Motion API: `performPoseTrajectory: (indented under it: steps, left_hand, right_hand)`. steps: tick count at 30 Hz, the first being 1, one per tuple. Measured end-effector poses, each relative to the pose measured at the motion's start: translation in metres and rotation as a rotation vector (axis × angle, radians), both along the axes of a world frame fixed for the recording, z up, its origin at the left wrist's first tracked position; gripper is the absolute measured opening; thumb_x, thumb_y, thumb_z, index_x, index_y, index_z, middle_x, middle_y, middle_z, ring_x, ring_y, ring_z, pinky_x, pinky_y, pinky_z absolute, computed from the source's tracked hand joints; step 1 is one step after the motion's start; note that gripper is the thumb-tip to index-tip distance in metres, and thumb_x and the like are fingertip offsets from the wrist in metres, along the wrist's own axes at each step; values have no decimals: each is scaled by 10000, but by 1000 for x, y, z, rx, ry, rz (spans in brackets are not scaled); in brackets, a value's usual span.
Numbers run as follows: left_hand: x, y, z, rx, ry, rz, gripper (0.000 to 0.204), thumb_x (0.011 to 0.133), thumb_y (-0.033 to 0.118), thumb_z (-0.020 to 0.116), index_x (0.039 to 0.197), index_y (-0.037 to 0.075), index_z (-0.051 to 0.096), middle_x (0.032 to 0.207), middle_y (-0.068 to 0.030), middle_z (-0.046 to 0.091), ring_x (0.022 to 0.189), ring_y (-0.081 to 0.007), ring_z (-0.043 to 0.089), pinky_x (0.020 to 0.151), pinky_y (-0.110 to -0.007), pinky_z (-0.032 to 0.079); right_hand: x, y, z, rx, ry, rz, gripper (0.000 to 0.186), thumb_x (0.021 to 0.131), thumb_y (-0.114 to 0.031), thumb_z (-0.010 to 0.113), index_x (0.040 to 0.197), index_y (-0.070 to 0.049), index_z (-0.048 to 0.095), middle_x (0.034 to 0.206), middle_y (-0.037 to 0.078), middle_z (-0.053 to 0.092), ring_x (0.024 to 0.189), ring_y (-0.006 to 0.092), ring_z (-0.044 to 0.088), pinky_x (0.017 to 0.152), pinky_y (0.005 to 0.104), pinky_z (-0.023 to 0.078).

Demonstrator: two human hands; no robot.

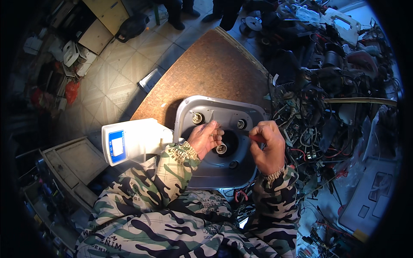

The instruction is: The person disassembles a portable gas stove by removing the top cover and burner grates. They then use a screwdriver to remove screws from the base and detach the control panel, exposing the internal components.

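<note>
A grey square housing (pixel 257 168) with rounded corners lies in front of me, its hollow side up. Inside it are several round metal fittings that look like lamp sockets (pixel 197 118). Over the housing's middle is my left hand (pixel 205 139), fingers curled and thumb against them. A thin pale strip (pixel 211 115) rises beside its thumb; whatever the fingers pinch is too small to make out. My right hand (pixel 269 146) is closed above the housing's right edge around a red handle (pixel 258 138). The rest of that tool is unclear, mostly hidden by the fist.
Beneath the housing is a brown wooden board (pixel 206 64). A white plastic box (pixel 137 137) with a blue label adjoins the housing's left side. Tangled cables and parts (pixel 314 99) crowd the right. Red-handled pliers (pixel 241 196) lie near my lap. Other people's legs (pixel 174 15) show beyond.
</note>
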State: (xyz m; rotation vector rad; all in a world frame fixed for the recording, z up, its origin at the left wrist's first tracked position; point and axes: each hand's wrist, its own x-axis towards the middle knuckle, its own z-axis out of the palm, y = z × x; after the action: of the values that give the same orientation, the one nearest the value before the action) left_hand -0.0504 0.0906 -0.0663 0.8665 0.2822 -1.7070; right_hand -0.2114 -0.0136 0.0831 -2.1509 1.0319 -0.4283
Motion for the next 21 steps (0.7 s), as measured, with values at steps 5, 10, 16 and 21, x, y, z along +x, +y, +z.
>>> performPoseTrajectory:
  steps: [5,10,16,21]
  left_hand:
    - [4,12,-2,-14,-86,60,160,1046,144,583,1128,8,601,873,-33,572,761,-122,555,681,-293,487]
    - [5,29,0,69,-169,20,137,1011,72,541,1111,-4,596,957,-88,634,811,-154,609,723,-309,524]
    - [-7,37,-10,103,-364,-112,188,996,70,528,1150,-12,597,1094,-103,640,946,-173,634,841,-313,530]
    - [-7,37,-15,94,-370,-106,260,1006,85,536,1233,-33,581,1137,-120,643,998,-186,654,890,-328,538]
  right_hand:
    - [-2,-2,-2,-24,-28,26,204,742,94,660,924,7,631,939,134,604,856,288,637,748,329,515]
    - [15,-4,-20,-68,-39,-69,217,775,58,693,975,16,620,944,167,618,834,330,650,751,357,526]
    - [36,-3,-45,-150,4,-47,238,778,49,697,1001,41,613,962,202,623,845,360,667,744,391,546]
    - [44,-4,-52,-143,12,-25,238,778,47,698,1001,39,616,954,205,626,839,365,669,738,396,548]
